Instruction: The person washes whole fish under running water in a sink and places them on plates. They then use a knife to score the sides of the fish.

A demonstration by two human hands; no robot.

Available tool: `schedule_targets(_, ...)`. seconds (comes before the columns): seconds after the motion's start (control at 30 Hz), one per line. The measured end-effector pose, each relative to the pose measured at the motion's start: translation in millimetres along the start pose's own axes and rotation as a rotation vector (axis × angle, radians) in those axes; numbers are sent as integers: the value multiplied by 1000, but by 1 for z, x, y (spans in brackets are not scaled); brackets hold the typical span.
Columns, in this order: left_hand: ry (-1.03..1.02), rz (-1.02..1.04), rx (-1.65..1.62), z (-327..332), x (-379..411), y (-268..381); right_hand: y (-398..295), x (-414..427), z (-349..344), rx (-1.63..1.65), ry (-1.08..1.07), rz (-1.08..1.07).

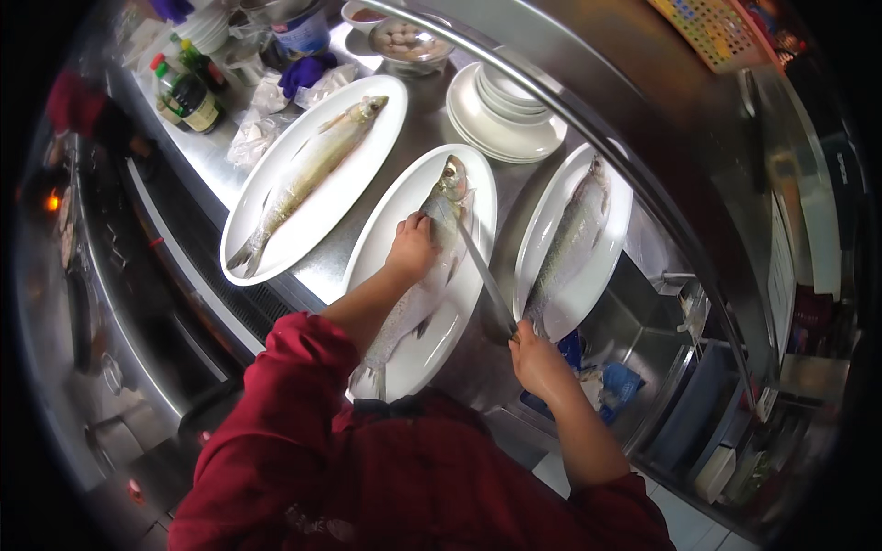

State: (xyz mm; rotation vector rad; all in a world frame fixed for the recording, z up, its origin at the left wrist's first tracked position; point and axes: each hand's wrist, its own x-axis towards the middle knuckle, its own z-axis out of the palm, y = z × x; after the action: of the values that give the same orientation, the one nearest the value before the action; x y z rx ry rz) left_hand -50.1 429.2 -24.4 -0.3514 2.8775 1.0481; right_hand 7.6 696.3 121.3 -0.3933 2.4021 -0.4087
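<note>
In front of me a whole fish (413,296) lies on a white oval plate (441,351), its head pointing away from me. My left hand (413,248) rests on the fish behind its head, fingers bent against its side. My right hand (537,358) grips the handle of a long-bladed knife (486,275), whose tip end meets the fish just behind the gills. To the left, a second fish (310,172) is on another oval plate (241,213). A third fish (568,237) lies on an oval plate (613,275) to the right, close beyond my right hand.
Stacked white plates (506,141) stand behind the fish. A metal bowl of pale round pieces (410,45), sauce bottles (196,110) and crumpled plastic bags (258,131) are at the back. A steel rail (572,103) crosses the upper right. Someone in a red sleeve (76,103) is at far left.
</note>
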Motion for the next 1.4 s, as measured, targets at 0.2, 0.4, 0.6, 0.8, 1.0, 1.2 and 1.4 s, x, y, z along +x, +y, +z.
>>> schedule_targets(0.2,-20,90,54,-6,-32,-1,-3,23,35,30,91,-42)
schedule_targets(0.4,76,77,13,-3,-42,1,-7,27,59,29,76,-77)
schedule_targets(0.6,96,29,-15,8,-43,-5,-14,24,53,-35,22,-52)
schedule_targets(0.8,92,5,-20,14,-42,-13,-25,27,47,-75,-45,-11)
schedule_targets(1.0,105,35,25,18,-44,-14,-23,66,64,-44,-5,-56)
schedule_targets(1.2,93,21,-10,20,-41,-16,-3,20,62,-56,-76,-29)
schedule_targets(1.4,28,-4,-4,9,-44,-16,12,-39,51,17,11,-45)
